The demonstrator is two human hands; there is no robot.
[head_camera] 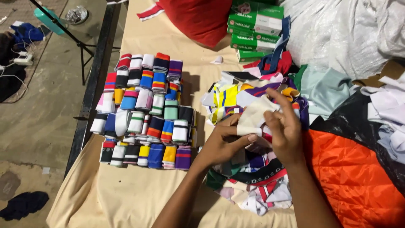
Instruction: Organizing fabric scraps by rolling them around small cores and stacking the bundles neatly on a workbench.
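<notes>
Pinching a cream, ribbed strip of knit fabric [255, 118] between both hands above the cloth-covered table [139, 198]: left hand [223, 141] gripping its folded lower end under thumb and fingers, right hand [284, 126] with fingertips pressed together on the upper edge. Lying directly beneath, a loose heap of multicoloured striped knit pieces [253, 177], seemingly awaiting folding. Standing further left, neat rows of folded striped cuffs [145, 112], apparently finished. Sitting beyond, stacked green cardboard boxes [253, 27] and a red cloth bundle [198, 19].
</notes>
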